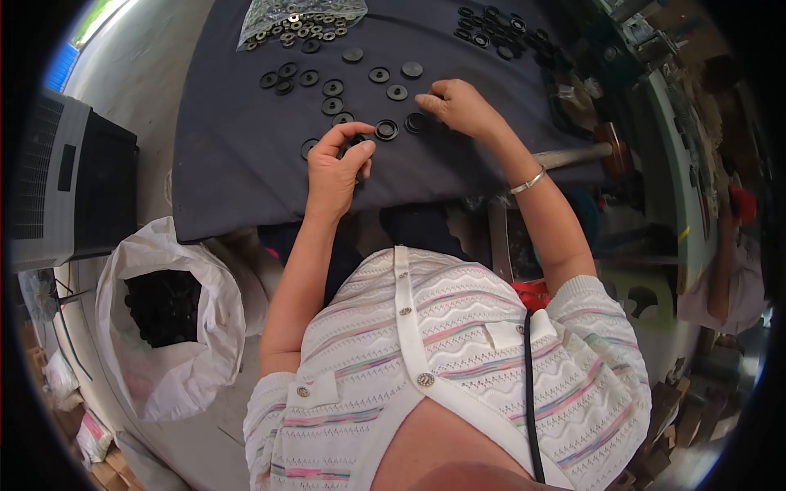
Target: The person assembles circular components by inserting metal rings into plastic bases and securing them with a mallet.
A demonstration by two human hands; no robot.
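My left hand (336, 166) rests on a dark cloth-covered table (237, 155), its thumb and forefinger pinched around a small black round part beside a black ring-shaped disc (386, 129). My right hand (458, 106) lies just to the right, fingers curled, its fingertips touching another black disc (415, 122). Several more black discs (332, 87) are scattered on the cloth beyond both hands.
A clear plastic bag of small rings (299, 18) lies at the far edge, with another heap of black rings (499, 29) at the far right. A white sack of black parts (168, 315) stands at my left, beside a grey box-shaped appliance (70, 184). A mallet (585, 151) lies on the right.
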